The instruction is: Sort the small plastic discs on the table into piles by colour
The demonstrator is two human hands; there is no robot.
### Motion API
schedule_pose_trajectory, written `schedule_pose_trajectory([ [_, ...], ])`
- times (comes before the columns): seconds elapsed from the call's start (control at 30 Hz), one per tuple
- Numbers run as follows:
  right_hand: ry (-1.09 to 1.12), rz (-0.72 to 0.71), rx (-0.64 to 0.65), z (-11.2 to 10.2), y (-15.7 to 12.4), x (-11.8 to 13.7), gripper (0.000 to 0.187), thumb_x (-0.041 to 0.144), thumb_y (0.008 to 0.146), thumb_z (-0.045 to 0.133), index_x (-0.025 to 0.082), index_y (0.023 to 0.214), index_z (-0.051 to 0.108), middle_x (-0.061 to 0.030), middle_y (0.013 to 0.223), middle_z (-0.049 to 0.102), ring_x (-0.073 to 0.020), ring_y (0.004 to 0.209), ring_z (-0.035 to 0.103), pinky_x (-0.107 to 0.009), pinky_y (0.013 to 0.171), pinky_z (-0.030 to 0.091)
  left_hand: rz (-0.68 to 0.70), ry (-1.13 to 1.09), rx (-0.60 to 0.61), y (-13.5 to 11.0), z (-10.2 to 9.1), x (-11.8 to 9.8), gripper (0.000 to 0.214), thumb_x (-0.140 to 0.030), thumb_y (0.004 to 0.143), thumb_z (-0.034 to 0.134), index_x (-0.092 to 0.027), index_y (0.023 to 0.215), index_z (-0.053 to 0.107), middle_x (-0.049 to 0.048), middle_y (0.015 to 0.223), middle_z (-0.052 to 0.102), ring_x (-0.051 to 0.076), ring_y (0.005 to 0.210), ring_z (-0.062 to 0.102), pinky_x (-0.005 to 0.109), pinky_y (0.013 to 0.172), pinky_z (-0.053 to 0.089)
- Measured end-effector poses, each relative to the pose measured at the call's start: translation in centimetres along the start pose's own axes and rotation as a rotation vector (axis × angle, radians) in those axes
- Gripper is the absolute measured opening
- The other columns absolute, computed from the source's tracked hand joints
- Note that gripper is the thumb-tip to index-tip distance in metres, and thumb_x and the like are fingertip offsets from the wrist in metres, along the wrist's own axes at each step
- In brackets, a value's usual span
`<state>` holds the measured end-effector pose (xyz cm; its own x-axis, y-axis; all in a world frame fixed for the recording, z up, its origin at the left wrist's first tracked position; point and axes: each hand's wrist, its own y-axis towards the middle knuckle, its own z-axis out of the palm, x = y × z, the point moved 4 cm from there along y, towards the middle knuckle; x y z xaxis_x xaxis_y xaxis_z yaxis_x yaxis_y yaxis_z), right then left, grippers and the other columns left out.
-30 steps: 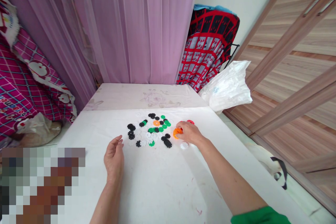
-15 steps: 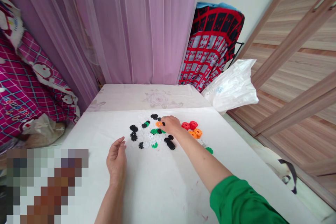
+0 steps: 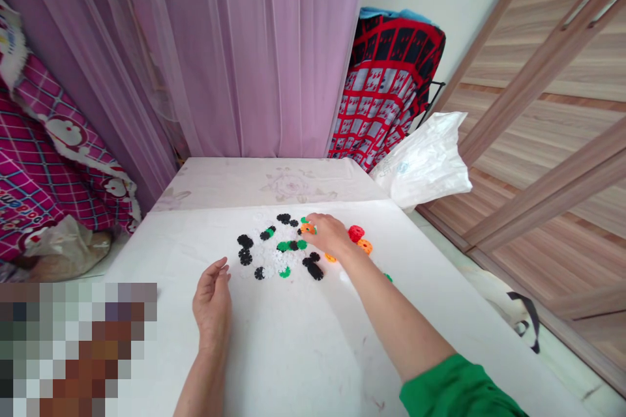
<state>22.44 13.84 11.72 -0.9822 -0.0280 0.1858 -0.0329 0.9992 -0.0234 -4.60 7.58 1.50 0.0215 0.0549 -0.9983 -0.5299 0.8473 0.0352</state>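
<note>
My right hand [image 3: 328, 234] is over the far right of the scattered pieces, its fingers closed on an orange snowflake disc [image 3: 307, 228]. My left hand [image 3: 212, 296] rests near the table's left side, fingers loosely bent and apart from the thumb, with nothing seen in it. Between the hands lie several white discs [image 3: 274, 257], black discs [image 3: 245, 249] around them, and a green disc [image 3: 284, 272] at the near edge. A red disc [image 3: 357, 232] and another orange disc [image 3: 364, 246] sit right of my right hand, partly hidden by the forearm.
The pieces lie on a white-covered table [image 3: 283, 345] with a floral strip [image 3: 293, 182] at its far end. A white plastic bag [image 3: 423, 163] stands by the far right corner. Purple curtains [image 3: 254, 52] hang behind, and a wooden wardrobe [image 3: 548, 143] is at the right.
My right hand has moved slightly right with the orange disc, uncovering green pieces near its fingers. My left hand has hardly moved. The view has shifted a little.
</note>
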Motion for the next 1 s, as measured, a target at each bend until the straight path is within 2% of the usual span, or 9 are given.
schedule_pose_trajectory([
  [0.07,0.021,0.041,-0.021,-1.2,-1.9,-3.3,0.042,0.037,0.082,0.057,0.025,0.121,0.06,-0.0041,0.121,0.066,-0.0213,0.11,0.057,-0.028,0.085,0.041,-0.007,0.017,0.0,0.0,0.1,0.0,0.031,-0.039,0.078,0.06,-0.023,0.103,0.067,0.0042,0.106,0.068,0.02,0.1,0.064,0.041,0.098,0.047],
  [0.17,-0.038,0.117,-0.01,-2.2,-4.6,-7.9,0.035,0.034,0.08,0.058,0.026,0.113,0.065,-0.004,0.111,0.068,-0.0215,0.102,0.059,-0.028,0.08,0.041,-0.003,0.038,-0.001,-0.2,0.3,-0.2,0.032,-0.038,0.076,0.061,-0.023,0.103,0.068,0.0043,0.105,0.069,0.021,0.101,0.063,0.042,0.1,0.045],
  [0.27,-0.072,0.101,0.009,-1.8,-6.0,-10.2,0.035,0.031,0.079,0.059,0.026,0.113,0.066,-0.0038,0.111,0.067,-0.0213,0.104,0.058,-0.028,0.083,0.041,0.0,0.052,-0.005,-0.3,0.3,-0.5,0.033,-0.039,0.074,0.06,-0.022,0.102,0.068,0.0049,0.104,0.069,0.021,0.099,0.064,0.043,0.099,0.045],
  [0.5,-0.064,0.029,0.005,0.1,-6.2,-10.2,0.035,0.028,0.078,0.061,0.025,0.112,0.067,-0.0035,0.114,0.065,-0.0212,0.107,0.055,-0.03,0.091,0.039,0.015,0.096,-0.007,-0.4,0.3,-1.1,0.037,-0.043,0.073,0.059,-0.021,0.102,0.068,0.0061,0.103,0.069,0.023,0.097,0.064,0.045,0.1,0.044],
  [0.63,-0.039,0.04,-0.044,-0.5,-7.2,-10.7,0.028,0.026,0.082,0.057,0.024,0.108,0.068,-0.0046,0.114,0.065,-0.0205,0.105,0.055,-0.03,0.091,0.039,0.016,0.131,0.002,-0.4,0.3,-1.2,0.036,-0.043,0.074,0.058,-0.021,0.101,0.068,0.0067,0.104,0.069,0.023,0.098,0.064,0.044,0.099,0.044],
  [0.73,-0.037,0.048,-0.072,-1.1,-8.3,-10.9,0.025,0.016,0.084,0.052,0.023,0.096,0.072,-0.0046,0.114,0.064,-0.0194,0.105,0.054,-0.029,0.09,0.039,0.028,0.169,0.008,-0.2,0.2,-1.0,0.036,-0.043,0.075,0.057,-0.022,0.102,0.068,0.0067,0.105,0.07,0.023,0.099,0.064,0.043,0.099,0.044],
  [0.87,-0.073,-0.034,-0.024,-0.7,-8.9,-10.0,0.024,0.016,0.084,0.051,0.024,0.085,0.074,-0.0044,0.117,0.063,-0.021,0.106,0.052,-0.032,0.089,0.038,0.046,0.199,0.012,0.0,0.2,-0.6,0.036,-0.044,0.075,0.057,-0.022,0.101,0.069,0.0063,0.104,0.07,0.023,0.098,0.064,0.043,0.098,0.044],
  [1.0,-0.124,-0.025,-0.003,-0.3,-8.9,-9.3,0.026,0.019,0.087,0.049,0.023,0.082,0.074,-0.0048,0.117,0.063,-0.0229,0.106,0.051,-0.033,0.086,0.037,0.051,0.195,0.013,-0.1,0.0,-0.4,0.035,-0.043,0.074,0.058,-0.023,0.099,0.069,0.0059,0.105,0.07,0.023,0.098,0.064,0.042,0.098,0.044],
])
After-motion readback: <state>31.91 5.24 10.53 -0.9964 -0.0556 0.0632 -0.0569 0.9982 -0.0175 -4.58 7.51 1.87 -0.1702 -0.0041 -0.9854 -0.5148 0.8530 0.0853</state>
